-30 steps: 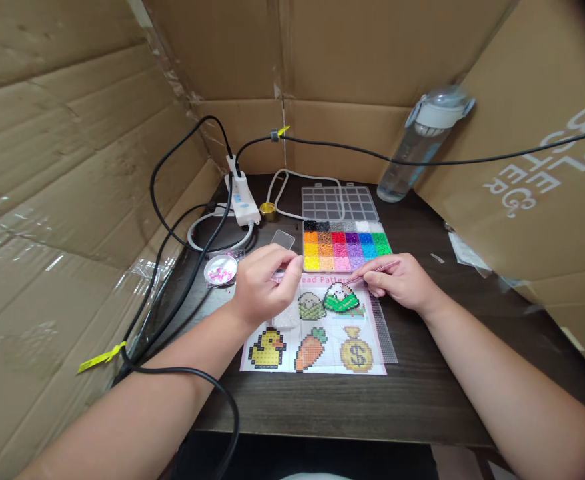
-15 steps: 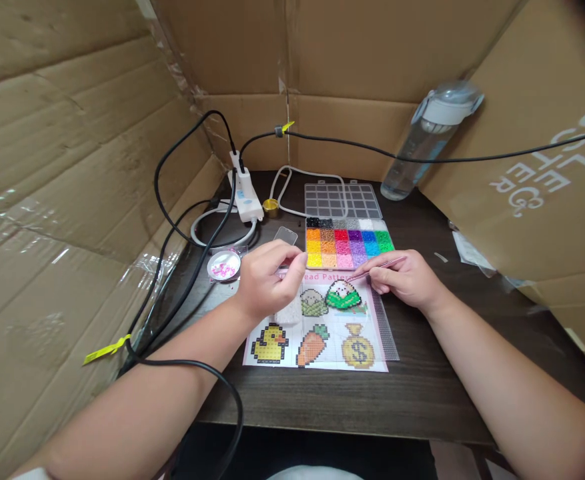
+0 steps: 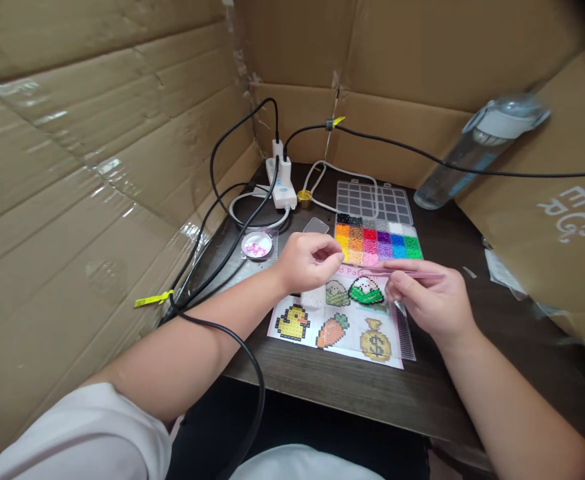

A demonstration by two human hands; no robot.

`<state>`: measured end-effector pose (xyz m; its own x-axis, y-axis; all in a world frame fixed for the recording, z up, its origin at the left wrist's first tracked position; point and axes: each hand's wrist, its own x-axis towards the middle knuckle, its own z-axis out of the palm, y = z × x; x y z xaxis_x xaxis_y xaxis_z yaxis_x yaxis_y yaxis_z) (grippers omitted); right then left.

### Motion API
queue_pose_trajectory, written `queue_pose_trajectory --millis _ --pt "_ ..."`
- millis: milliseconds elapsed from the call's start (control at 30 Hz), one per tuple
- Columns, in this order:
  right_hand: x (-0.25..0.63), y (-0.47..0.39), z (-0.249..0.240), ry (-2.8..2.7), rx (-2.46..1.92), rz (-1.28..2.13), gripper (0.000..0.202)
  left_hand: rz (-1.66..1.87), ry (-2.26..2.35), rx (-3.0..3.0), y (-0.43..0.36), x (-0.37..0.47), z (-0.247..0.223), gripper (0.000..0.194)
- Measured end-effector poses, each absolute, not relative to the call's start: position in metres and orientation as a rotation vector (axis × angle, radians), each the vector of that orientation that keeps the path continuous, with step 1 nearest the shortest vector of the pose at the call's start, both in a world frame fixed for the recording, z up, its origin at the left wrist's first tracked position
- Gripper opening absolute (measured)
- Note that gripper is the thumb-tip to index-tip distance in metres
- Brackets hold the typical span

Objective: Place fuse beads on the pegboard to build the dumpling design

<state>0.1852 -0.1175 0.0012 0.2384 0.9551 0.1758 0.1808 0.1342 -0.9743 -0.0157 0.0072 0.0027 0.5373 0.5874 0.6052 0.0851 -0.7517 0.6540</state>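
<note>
We've got cardboard walls (image 3: 122,147) on the left, far and right sides, taped at the seams. Dark wood table (image 3: 317,383) fills the space between. Black cable (image 3: 261,393) lies over our left forearm, in the way; a second stretch crosses in front of the bottle (image 3: 459,173), far right, seen leaning right.

Our right hand (image 3: 435,303) grips pink tweezers (image 3: 422,273), tips pointing left toward our left hand (image 3: 312,263). Left hand is curled, thumb and forefinger close together; can't tell if anything's pinched. It covers the sheet's far left part.

Pattern sheet (image 3: 355,350) lies near the middle: duck, carrot, money bag in the near row. Mesh board (image 3: 405,337) sticks out under its right edge.

Bead box (image 3: 337,233), just beyond the sheet: black, grey and white in the far row; nearer ones orange, yellow, red, pink, purple, blue, green. Its clear lid (image 3: 349,193) lies open on the far side.

Power strip (image 3: 285,197) is far left, two plugs in. The green-and-white bead figure (image 3: 366,291) sits over the sheet's far right part, between our hands. White dish (image 3: 251,239), left, holds pink beads. Gold cup (image 3: 304,198) is beside the strip, contents unclear.
</note>
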Motion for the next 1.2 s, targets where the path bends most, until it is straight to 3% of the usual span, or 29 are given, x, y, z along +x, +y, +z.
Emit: queue_pose_trajectory --millis 367,1200 --pt "0.125 -0.124 -0.002 -1.357 -1.405 0.799 0.011 1.12 0.582 2.197 0.005 -0.012 -0.007 0.012" --pt "0.12 -0.12 -0.006 -1.237 -1.445 0.977 0.013 1.089 0.628 2.196 0.004 -0.012 -0.005 0.014"
